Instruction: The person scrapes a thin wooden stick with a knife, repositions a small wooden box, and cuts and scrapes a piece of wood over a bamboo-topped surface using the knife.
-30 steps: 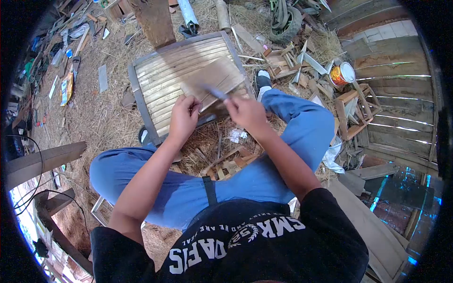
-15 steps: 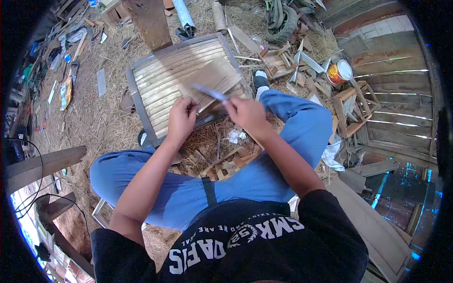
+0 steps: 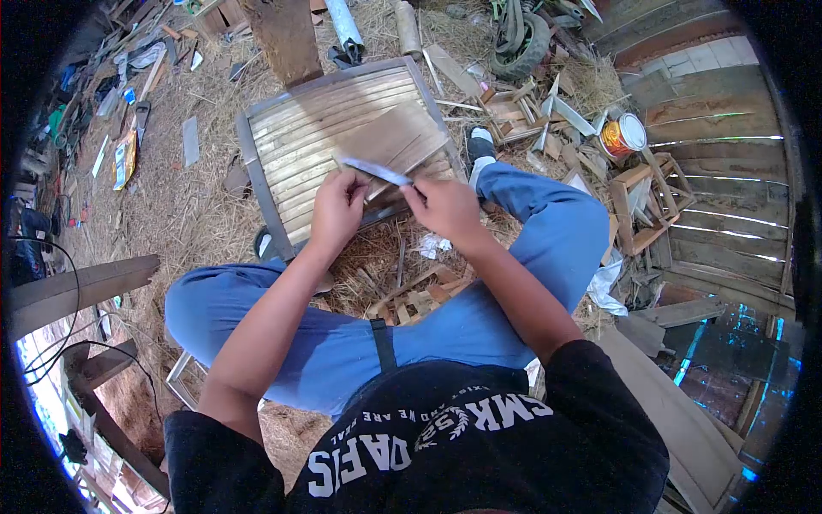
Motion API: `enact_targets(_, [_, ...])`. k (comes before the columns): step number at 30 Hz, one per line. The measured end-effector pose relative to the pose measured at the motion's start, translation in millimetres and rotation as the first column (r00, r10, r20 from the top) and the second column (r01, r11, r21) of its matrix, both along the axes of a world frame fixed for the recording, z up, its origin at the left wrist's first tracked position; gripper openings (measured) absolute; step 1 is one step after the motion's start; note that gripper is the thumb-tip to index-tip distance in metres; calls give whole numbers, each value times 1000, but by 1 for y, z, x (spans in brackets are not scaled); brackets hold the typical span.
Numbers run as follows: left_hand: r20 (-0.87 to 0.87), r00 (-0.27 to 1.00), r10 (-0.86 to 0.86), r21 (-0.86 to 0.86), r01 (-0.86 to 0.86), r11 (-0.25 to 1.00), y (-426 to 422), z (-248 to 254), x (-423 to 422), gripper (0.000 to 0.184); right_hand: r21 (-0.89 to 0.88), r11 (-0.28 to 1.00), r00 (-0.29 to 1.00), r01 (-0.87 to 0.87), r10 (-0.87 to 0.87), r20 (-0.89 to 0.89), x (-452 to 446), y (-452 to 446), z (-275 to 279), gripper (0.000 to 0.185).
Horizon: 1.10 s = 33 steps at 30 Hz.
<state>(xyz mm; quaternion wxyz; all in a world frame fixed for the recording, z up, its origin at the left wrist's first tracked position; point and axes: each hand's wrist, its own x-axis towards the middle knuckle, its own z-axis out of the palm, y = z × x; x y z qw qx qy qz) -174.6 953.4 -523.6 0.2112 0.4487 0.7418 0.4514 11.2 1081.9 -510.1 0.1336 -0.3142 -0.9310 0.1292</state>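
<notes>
My right hand (image 3: pixel 447 206) is closed around the handle of a knife (image 3: pixel 375 170). The blade points left, slightly blurred, and crosses just above the fingertips of my left hand (image 3: pixel 337 207). That hand is pinched shut, and the small thing in its fingers is too hidden to name. Beyond both hands, a flat brown wooden board (image 3: pixel 390 141) lies at an angle on a framed panel of pale slats (image 3: pixel 295 146). The panel rests on the straw-strewn ground in front of my crossed legs.
A thick wooden post (image 3: pixel 281 38) stands at the panel's far edge. To the right are a paint can (image 3: pixel 623 135), a small wooden frame (image 3: pixel 638 218) and scrap wood. A tyre (image 3: pixel 522 51) lies at the back. A saw (image 3: pixel 142 113) and a yellow packet (image 3: pixel 125 159) lie left.
The knife blade has dropped a little closer to my left fingertips. My hands remain near each other, and the whole view has shifted slightly.
</notes>
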Motion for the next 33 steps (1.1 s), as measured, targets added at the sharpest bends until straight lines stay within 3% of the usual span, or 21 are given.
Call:
enact_targets(4, [-52, 998, -27, 43, 29, 999, 1, 0, -2, 7, -119, 965, 970, 235, -241, -38, 1, 23, 6, 42])
enact_targets(5, [-24, 1000, -14, 23, 14, 1000, 1, 0, -1, 7, -38, 987, 987, 158, -156, 46, 3, 14, 4, 43])
enact_targets(6, [3, 1000, -2, 3, 2, 1000, 2, 1, 0, 7, -36, 985, 985, 167, -165, 47, 6, 11, 1, 43])
enact_targets(8, [-7, 1000, -13, 4, 13, 1000, 3, 2, -1, 7, -11, 1000, 1000, -12, 12, -26, 8, 8, -9, 44])
enact_targets(9, [-16, 1000, -10, 4, 10, 1000, 3, 1, -2, 7, -63, 989, 991, 131, -132, -9, 5, 10, -7, 43])
enact_targets(13, [-8, 1000, -9, 21, 9, 1000, 3, -1, -2, 7, 2, 985, 985, 170, -170, -39, -4, 14, -9, 43])
enact_targets(16, [1, 1000, -13, 38, 13, 999, 1, -1, -2, 7, -79, 979, 982, 190, -189, 16, 6, 22, 0, 41])
enact_targets(18, [-4, 1000, -10, 34, 10, 999, 2, -1, -3, 7, -151, 972, 978, 177, -192, -88, 8, 23, 3, 40])
enact_targets(20, [26, 1000, -8, 43, 7, 999, 3, -2, 0, 7, -35, 999, 999, 33, -32, 39, 5, 10, 3, 40])
enact_targets(22, [47, 999, -6, 53, 4, 999, 4, -2, -1, 7, 13, 1000, 999, -22, 22, 32, 10, 13, -7, 39])
enact_targets(24, [21, 1000, 5, 14, -5, 1000, 3, -3, -2, 7, -14, 982, 979, 188, -188, -81, 12, 36, -10, 40])
enact_targets(26, [17, 1000, 7, 14, -8, 1000, 2, -5, -3, 7, 0, 976, 974, 217, -217, -62, 2, 28, -13, 40])
enact_targets(28, [16, 1000, -3, 12, 2, 1000, 4, -4, -1, 7, 17, 1000, 1000, -21, 21, -4, 4, 10, -6, 41])
enact_targets(33, [-44, 999, -13, 44, 15, 999, 4, -9, -2, 8, -22, 980, 980, 197, -198, -11, 2, 28, -15, 41])
